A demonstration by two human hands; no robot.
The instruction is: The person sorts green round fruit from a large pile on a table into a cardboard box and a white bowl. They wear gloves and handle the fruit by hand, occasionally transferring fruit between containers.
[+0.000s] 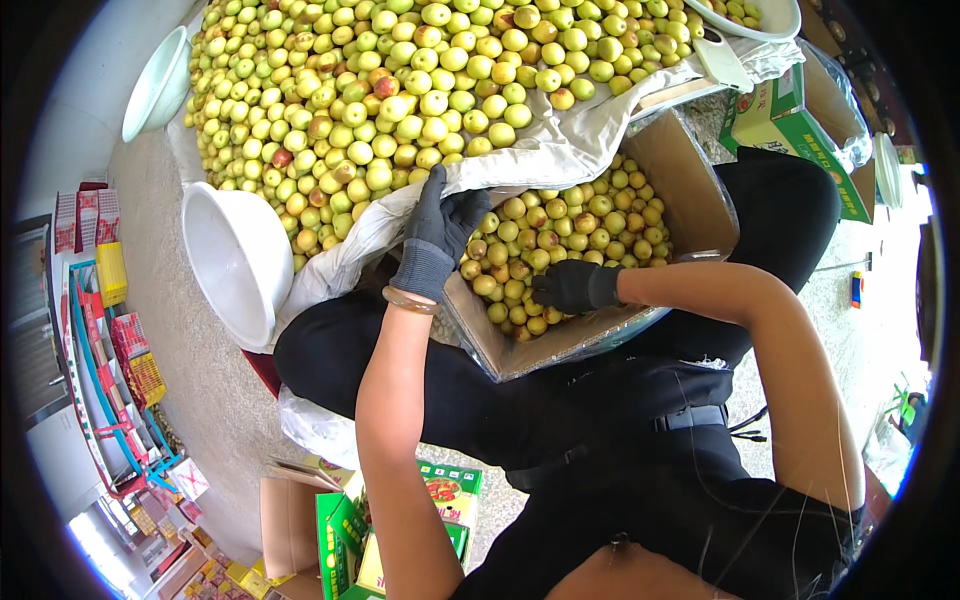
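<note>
Pale green jujubes (430, 100) with reddish-brown patches are heaped on a white cloth (560, 150) in front of me. Between my legs a cardboard box (690, 190) holds a layer of the same jujubes (600, 215). My left hand (440, 230), in a dark glove with a grey cuff, rests at the cloth's edge beside the box's left corner; its fingers are stretched out against the cloth. Inside the box my right hand (578, 287), gloved too, lies palm down over the jujubes. Its fingers look spread, with the fruit beneath the palm hidden.
A white basin (230, 265) leans at the heap's left, with a pale green basin (157, 85) beyond it. Green-and-white cartons stand at the far right (800, 140) and near my left arm (340, 540). Clear plastic (315, 425) lies by my left leg. Stacked boxes (130, 350) line the far left.
</note>
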